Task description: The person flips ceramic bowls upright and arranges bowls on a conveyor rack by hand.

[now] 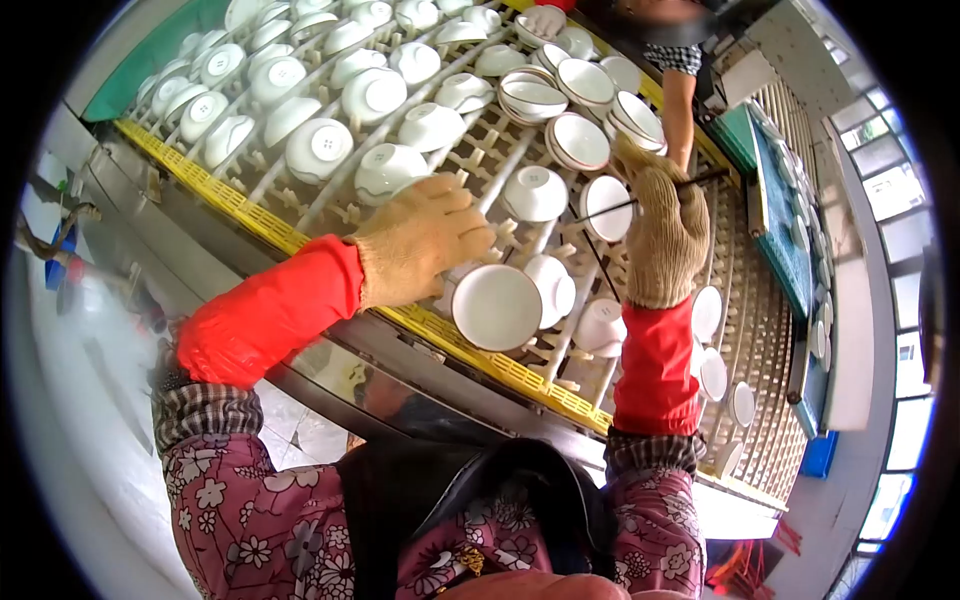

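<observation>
The tan-gloved left hand is held palm down, its back toward the head camera and its fingers bent to the right. Its forearm, in a shiny red fabric sleeve, slants up and inward from a bent elbow. The underside of this grip is hidden, so I cannot tell whether it grasps anything. Just above it sits an overturned white ceramic bowl; just below its fingers, a round white dark-rimmed bowl stands tilted, mouth toward the person.

The tan-gloved right hand reaches almost straight ahead, wrist in line with the forearm, fingers pointing away toward a stack of white dark-rimmed bowls. Its grip is clenched on a thin black wire tool, whose fine ends cross a white bowl to its left.

All these bowls are on a pale slatted rack. A co-worker's forearm extends just beyond the right hand.
</observation>
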`<move>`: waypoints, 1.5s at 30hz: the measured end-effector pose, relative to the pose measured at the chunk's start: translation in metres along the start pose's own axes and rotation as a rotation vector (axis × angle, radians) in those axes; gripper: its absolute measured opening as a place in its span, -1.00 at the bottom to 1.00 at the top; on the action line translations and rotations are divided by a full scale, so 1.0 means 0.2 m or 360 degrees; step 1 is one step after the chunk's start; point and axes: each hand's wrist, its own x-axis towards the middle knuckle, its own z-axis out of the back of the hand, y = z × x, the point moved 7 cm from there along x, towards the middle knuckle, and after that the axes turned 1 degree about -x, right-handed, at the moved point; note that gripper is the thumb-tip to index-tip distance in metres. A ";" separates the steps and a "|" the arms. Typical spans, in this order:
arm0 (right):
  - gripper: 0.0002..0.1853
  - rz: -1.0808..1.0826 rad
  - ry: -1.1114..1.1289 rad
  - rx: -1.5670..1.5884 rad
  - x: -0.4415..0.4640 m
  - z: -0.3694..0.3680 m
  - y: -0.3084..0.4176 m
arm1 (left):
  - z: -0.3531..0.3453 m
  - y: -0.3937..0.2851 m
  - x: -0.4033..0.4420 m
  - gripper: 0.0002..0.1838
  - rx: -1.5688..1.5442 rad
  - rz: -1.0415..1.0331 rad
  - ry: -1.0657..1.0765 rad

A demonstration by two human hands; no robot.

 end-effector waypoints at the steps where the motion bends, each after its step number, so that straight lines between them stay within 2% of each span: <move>1: -0.71 0.0064 -0.0027 -0.0092 -0.06 0.11 -0.04 | -0.04 -0.04 0.03 -0.39 -0.0139 -0.0118 -0.0085; 3: -0.69 -0.0344 0.0023 -0.0355 -0.16 0.27 -0.23 | -0.10 -0.16 0.06 -0.48 0.0006 -0.0437 -0.0147; 4: -0.60 -0.0782 0.0215 -0.0627 -0.23 0.34 -0.37 | -0.10 -0.24 0.06 -0.52 0.0080 -0.0587 -0.0178; 6: -0.45 -0.0199 0.0287 -0.1503 -0.39 0.41 -0.32 | -0.12 -0.31 0.11 -0.62 0.0226 -0.0518 0.0153; 8: -0.36 -0.0200 0.0202 -0.1524 -0.55 0.49 -0.30 | -0.14 -0.35 0.12 -0.65 0.0055 -0.0419 0.0292; 10: -0.37 -0.0172 0.0395 -0.1628 -0.63 0.47 -0.21 | -0.17 -0.36 0.10 -0.70 -0.0220 -0.0308 0.0328; 12: -0.35 -0.0015 0.0570 -0.1703 -0.66 0.41 -0.16 | -0.23 -0.24 0.07 -0.67 -0.1061 -0.0161 0.0234; 13: -0.32 0.0244 0.0530 -0.1906 -0.67 0.40 -0.17 | -0.23 -0.18 0.03 -0.72 -0.0854 -0.0248 0.0100; 14: -0.32 0.0086 0.0487 -0.1951 -0.64 0.41 -0.18 | -0.18 -0.15 0.02 -0.77 -0.0640 -0.0316 -0.0043; 15: -0.32 -0.0076 0.0446 -0.1989 -0.61 0.43 -0.15 | -0.14 -0.05 0.01 -0.85 -0.0934 0.0167 0.0111; 16: -0.32 -0.0236 0.0401 -0.2025 -0.59 0.44 -0.17 | -0.14 0.01 -0.01 -0.86 -0.0817 0.0059 -0.0036; 17: -0.32 -0.0087 0.0318 -0.1998 -0.60 0.52 -0.23 | -0.13 0.07 -0.03 -0.85 -0.0687 -0.0036 -0.0190; 18: -0.32 -0.0263 0.0354 -0.1912 -0.60 0.55 -0.27 | -0.15 0.13 -0.02 -0.83 -0.0773 0.0060 -0.0194; 20: -0.39 -0.0083 0.0305 -0.1828 -0.62 0.62 -0.34 | -0.14 0.15 0.00 -0.81 -0.0696 0.0079 -0.0214; 23: -0.51 -0.0071 0.0080 -0.1707 -0.64 0.78 -0.47 | -0.11 0.16 0.02 -0.79 -0.0534 0.0219 -0.0313; 26: -0.56 -0.0419 0.0060 -0.1608 -0.66 0.82 -0.46 | -0.08 0.15 0.06 -0.82 -0.0656 0.0408 -0.0253; 27: -0.60 -0.0384 0.0050 -0.1660 -0.66 0.82 -0.45 | -0.07 0.14 0.07 -0.83 -0.0606 0.0423 -0.0231; 30: -0.57 -0.0411 0.0005 -0.1751 -0.67 0.83 -0.45 | -0.14 0.13 0.11 -0.84 -0.0682 0.0536 -0.0211; 31: -0.58 -0.0423 -0.0016 -0.1753 -0.68 0.83 -0.45 | -0.23 0.16 0.09 -0.74 -0.1282 0.0858 -0.0185; 32: -0.58 -0.0438 -0.0031 -0.1751 -0.68 0.83 -0.45 | -0.21 0.12 0.15 -0.62 -0.0760 0.0387 -0.0040; 34: -0.59 -0.0430 -0.0045 -0.1776 -0.68 0.84 -0.45 | -0.33 0.18 0.10 -0.67 -0.0827 0.0930 -0.0055; 36: -0.59 -0.0411 -0.0045 -0.1816 -0.68 0.83 -0.45 | -0.16 0.11 0.17 -0.57 -0.0148 0.0855 0.0036; 37: -0.58 -0.0458 -0.0034 -0.1840 -0.69 0.83 -0.44 | -0.15 0.13 0.16 -0.58 0.0011 0.0800 -0.0175; 41: -0.55 -0.0468 0.0035 -0.1870 -0.70 0.83 -0.46 | -0.12 0.25 0.17 -0.55 0.0022 0.0897 -0.0177; 43: -0.54 -0.0389 0.0011 -0.1848 -0.70 0.85 -0.48 | -0.08 0.26 0.23 -0.51 0.0161 0.0793 -0.0267; 45: -0.54 -0.0447 0.0070 -0.1815 -0.68 0.84 -0.45 | -0.09 0.24 0.38 -0.47 0.0168 0.0476 -0.0208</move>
